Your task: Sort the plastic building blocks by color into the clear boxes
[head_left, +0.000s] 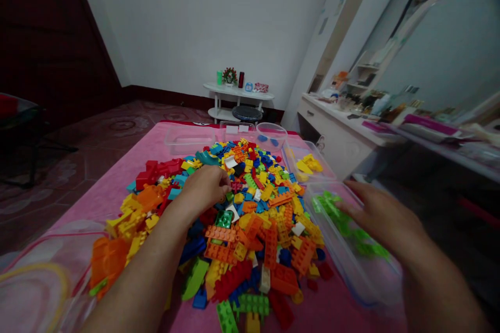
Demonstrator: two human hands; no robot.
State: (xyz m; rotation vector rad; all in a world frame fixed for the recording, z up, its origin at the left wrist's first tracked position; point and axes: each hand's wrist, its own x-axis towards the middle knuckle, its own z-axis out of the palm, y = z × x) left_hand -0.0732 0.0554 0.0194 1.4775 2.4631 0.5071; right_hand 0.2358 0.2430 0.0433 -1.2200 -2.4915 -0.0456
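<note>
A big heap of toy building bricks [269,197] in many colours covers the middle of the pink cloth. My left hand [207,184] reaches into the heap with its fingers curled together. What its fingertips hold, if anything, is hidden. Near them lie a dark red piece [236,186] and a translucent green brick [224,219]. Over the right edge of a long clear plastic box [332,250] hovers my right hand [377,208], thumb and fingers apart, with nothing visible in it. Lime green bricks [344,221] lie inside that box, partly behind the thumb.
A clear box with yellow bricks [310,164] sits beyond the green one. Along the far edge stand a clear tray [187,140] and a round tub [271,132] holding blue pieces. Plastic bags [39,270] lie front left. A white dresser [332,130] stands to the right.
</note>
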